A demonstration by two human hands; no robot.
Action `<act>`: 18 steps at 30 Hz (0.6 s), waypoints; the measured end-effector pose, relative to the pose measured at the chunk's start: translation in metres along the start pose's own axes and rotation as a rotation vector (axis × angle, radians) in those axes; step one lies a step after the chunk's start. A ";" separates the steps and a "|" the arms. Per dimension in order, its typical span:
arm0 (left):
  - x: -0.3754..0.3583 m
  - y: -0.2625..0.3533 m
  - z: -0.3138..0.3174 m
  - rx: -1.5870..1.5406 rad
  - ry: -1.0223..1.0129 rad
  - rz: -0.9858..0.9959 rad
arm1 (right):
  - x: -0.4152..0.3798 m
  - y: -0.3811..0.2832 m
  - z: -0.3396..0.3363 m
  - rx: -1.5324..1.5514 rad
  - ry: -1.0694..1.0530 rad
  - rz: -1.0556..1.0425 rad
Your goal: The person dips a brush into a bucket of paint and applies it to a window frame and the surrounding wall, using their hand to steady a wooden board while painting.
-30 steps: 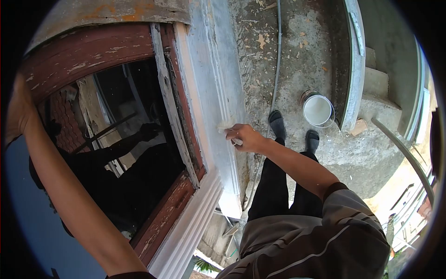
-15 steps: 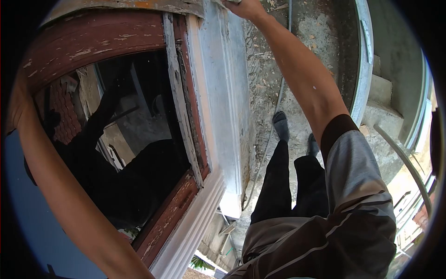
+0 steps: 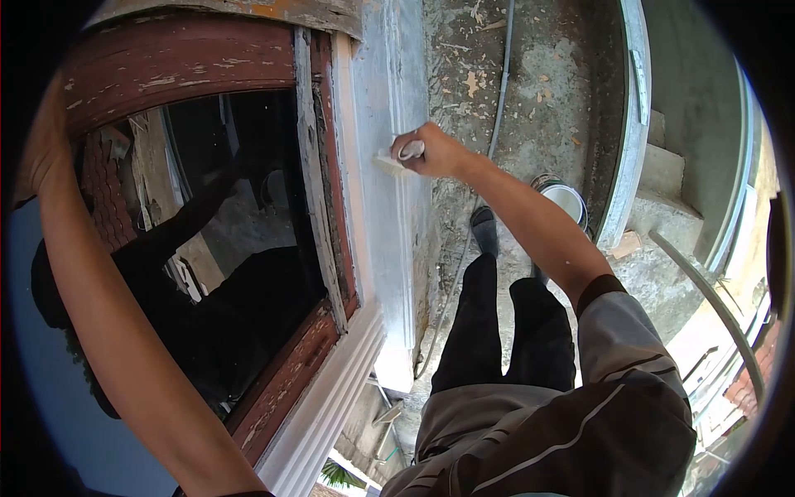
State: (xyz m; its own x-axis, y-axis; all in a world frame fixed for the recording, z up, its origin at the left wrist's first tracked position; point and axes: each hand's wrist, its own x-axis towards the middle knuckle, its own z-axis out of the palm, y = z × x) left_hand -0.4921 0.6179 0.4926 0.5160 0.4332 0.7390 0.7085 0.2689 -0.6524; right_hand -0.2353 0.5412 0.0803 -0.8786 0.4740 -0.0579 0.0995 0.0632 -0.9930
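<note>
My right hand (image 3: pixel 435 151) is closed around the handle of a paint brush (image 3: pixel 392 165), whose bristles touch the pale, whitish-blue painted wall strip (image 3: pixel 389 240) beside the window. At the far left edge, my left hand (image 3: pixel 43 157) is raised against the outer side of the red-brown window frame (image 3: pixel 182 62); its fingers are lost in the dark rim of the view. Dark window glass (image 3: pixel 273 190) reflects a person's silhouette. Paint peels from the frame, and a weathered grey wooden strip (image 3: pixel 321 182) runs along its inner edge.
A white-lined bucket (image 3: pixel 565 201) stands on the rough concrete floor (image 3: pixel 538 99), partly behind my right forearm. A grey hose (image 3: pixel 502 95) runs along the floor near my feet. Concrete steps (image 3: pixel 662 174) and a curved pipe (image 3: pixel 712 302) are at the right.
My right hand has come down and left from the top edge with the brush, now fully in view on the wall strip. The bucket has come into view.
</note>
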 end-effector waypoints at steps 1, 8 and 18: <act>0.000 -0.002 0.001 -0.013 -0.001 -0.006 | 0.033 0.015 -0.027 0.005 0.139 -0.095; -0.003 0.000 0.001 -0.067 0.013 0.004 | 0.122 0.020 -0.088 -0.772 0.335 -0.280; -0.009 0.002 -0.004 0.145 0.009 -0.037 | -0.120 -0.005 0.170 -0.159 -0.366 -0.235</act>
State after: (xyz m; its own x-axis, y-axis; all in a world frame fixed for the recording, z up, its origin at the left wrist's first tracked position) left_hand -0.4933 0.6117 0.4856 0.4953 0.4135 0.7640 0.6507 0.4061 -0.6416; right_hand -0.2097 0.3350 0.0751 -0.9901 0.0916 0.1063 -0.0768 0.2798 -0.9570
